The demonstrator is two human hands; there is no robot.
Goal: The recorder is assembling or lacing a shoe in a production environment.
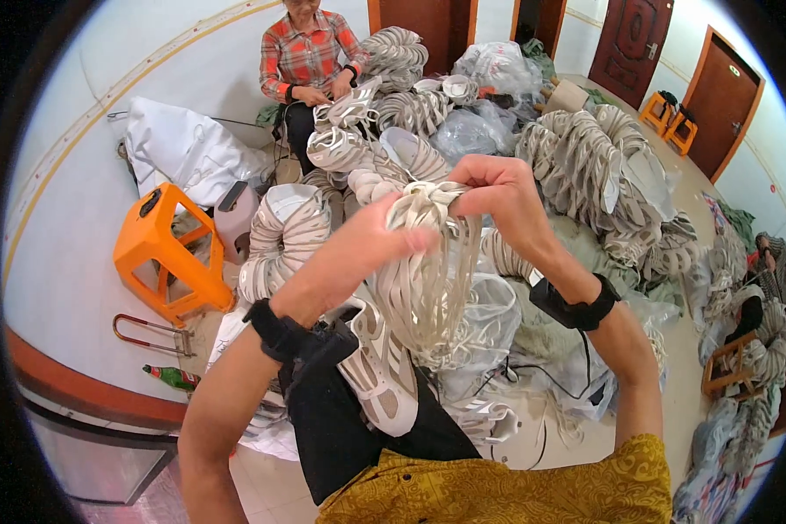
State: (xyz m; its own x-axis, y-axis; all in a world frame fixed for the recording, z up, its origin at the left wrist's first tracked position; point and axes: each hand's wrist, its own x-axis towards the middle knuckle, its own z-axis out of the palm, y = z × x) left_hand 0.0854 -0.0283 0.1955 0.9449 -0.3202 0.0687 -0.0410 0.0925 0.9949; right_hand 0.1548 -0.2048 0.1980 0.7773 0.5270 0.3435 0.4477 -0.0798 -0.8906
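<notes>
Stacked shoe uppers (585, 175) cover the floor (694, 192), orange stool (148, 231) at left wall. Lace bundle (428, 293) hangs above the lap, beside a shoe upper (380, 375). Left hand (380, 240), blurred, wrapped round it; right hand (500, 194) pinching laces at its top.

A thick bundle of flat, off-white laces (428, 293) is held up between the left hand (365, 251) and the right hand (499, 194). Its top is gathered into a twisted, knot-like clump; below that, many strands hang in long, loose loops, packed closely on the left and more separate on the right, the lowest ends bunched in a tangle
</notes>
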